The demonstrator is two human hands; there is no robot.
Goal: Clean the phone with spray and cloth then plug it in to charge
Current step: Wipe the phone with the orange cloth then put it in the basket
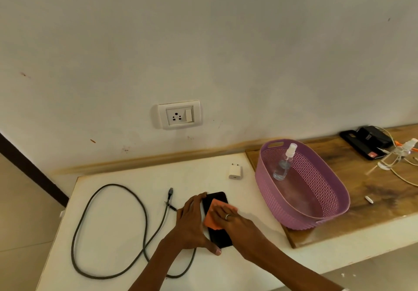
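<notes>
A black phone [220, 236] lies flat on the white table [117, 261]. My left hand [192, 223] grips the phone's left edge, thumb at its near corner. My right hand [235, 220], a ring on one finger, presses an orange cloth [211, 221] flat on the screen. The clear spray bottle [283, 163] leans inside the purple basket [334, 191] at the right. A grey charging cable [108, 229] loops on the table to the left, its plug end [170, 193] near the phone. A white charger adapter [235, 171] lies behind the phone. A wall socket [179, 115] is above.
A wooden board [371, 191] holds the basket. At its far right are a black phone case [362, 146], a black box [375, 136] and tangled white cables [398, 159]. A small white cap [368, 199] lies on the board.
</notes>
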